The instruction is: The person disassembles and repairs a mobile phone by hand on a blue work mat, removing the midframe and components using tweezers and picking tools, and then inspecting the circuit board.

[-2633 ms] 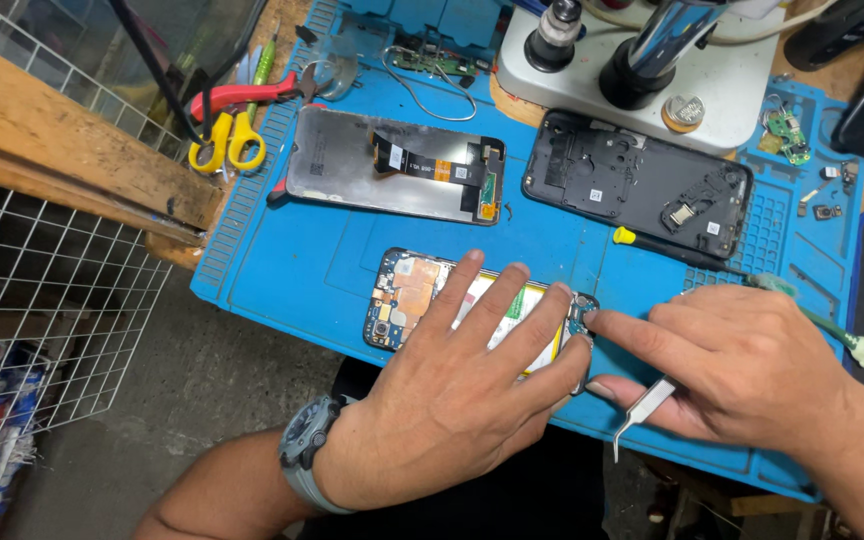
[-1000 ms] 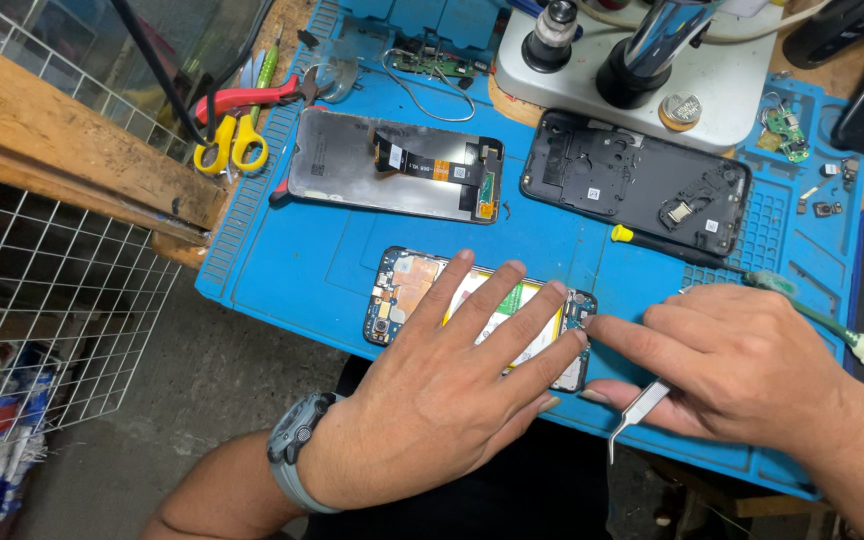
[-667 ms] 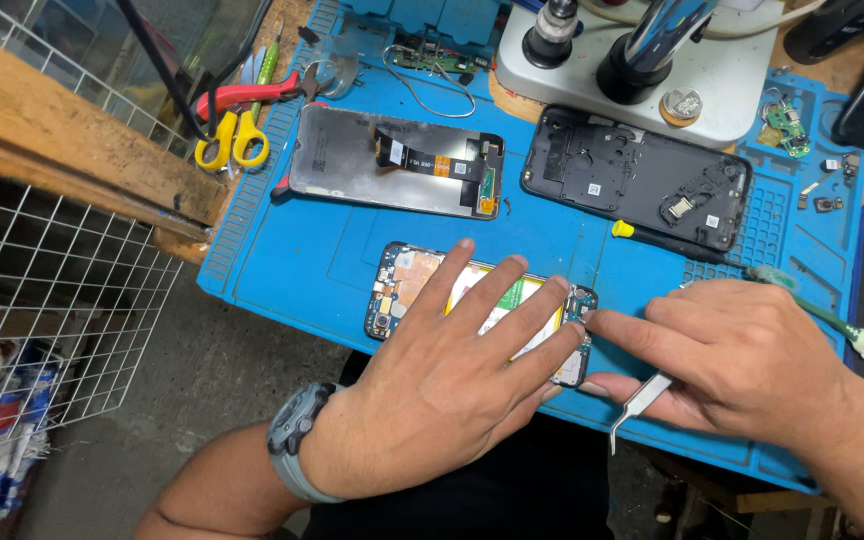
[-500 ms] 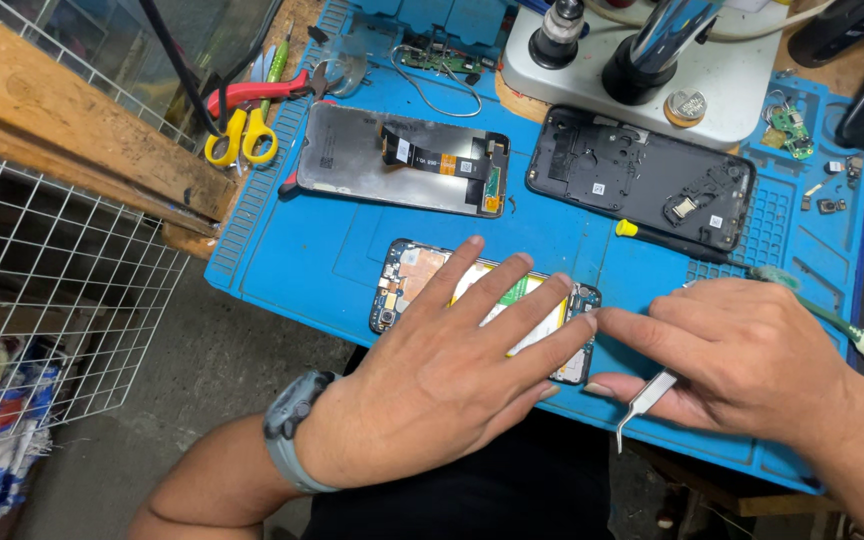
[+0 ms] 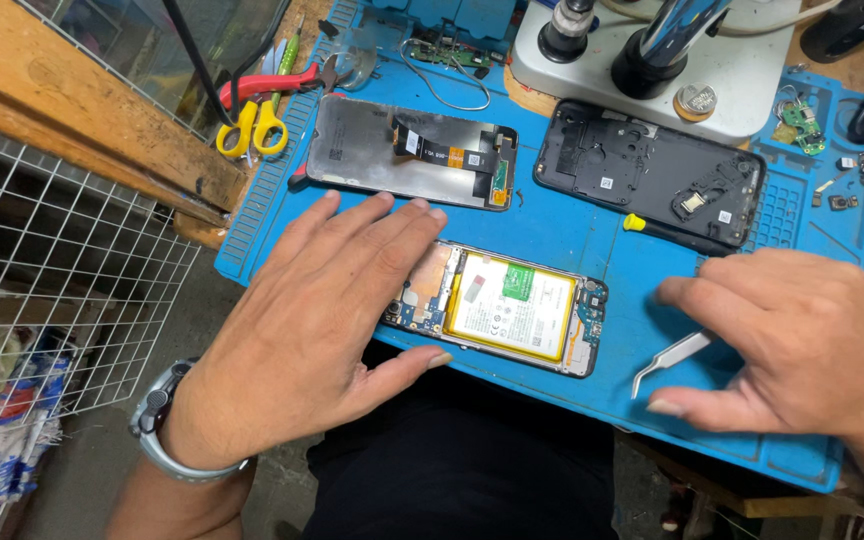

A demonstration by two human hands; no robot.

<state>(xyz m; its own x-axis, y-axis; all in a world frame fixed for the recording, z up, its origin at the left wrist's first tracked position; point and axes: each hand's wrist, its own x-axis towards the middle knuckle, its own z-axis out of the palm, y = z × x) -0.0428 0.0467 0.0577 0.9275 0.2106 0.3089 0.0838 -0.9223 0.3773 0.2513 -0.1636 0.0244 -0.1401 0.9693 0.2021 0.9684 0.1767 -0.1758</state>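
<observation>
Leftmost, wire rack: a white wire grid (image 5: 62, 300) hangs beside the counter, with coloured packets low behind it, too blurred to read.
Scissors: a yellow-handled pair (image 5: 250, 122) lies at the mat's top-left edge, next to red-handled pliers (image 5: 270, 84), parked off the working area.
Mat: a blue work mat (image 5: 572, 225) covers the counter, seemingly to keep small parts from straying.
Left hand: the left hand (image 5: 317, 320) lies flat, fingers spread, palm down, covering the left end of the opened phone, likely to steady it; a wristwatch (image 5: 167, 425) sits at the wrist.
Opened phone: the opened phone (image 5: 512, 310) lies near the mat's front edge, between the two hands, its back off.
Battery label: a pale rectangular battery (image 5: 507, 308) with yellow edging carries a small green square sticker near its top.
Screen panel: a detached display (image 5: 407, 150) lies face down above the phone, with an orange flex strip.
Back frame: a black housing (image 5: 652, 180) rests right of it, under the microscope base (image 5: 652, 60).
Right hand: the right hand (image 5: 782, 345) hovers open with fingers loosely spread; silver tweezers (image 5: 672, 360) show beneath it, but whether it grips them I cannot tell.
</observation>
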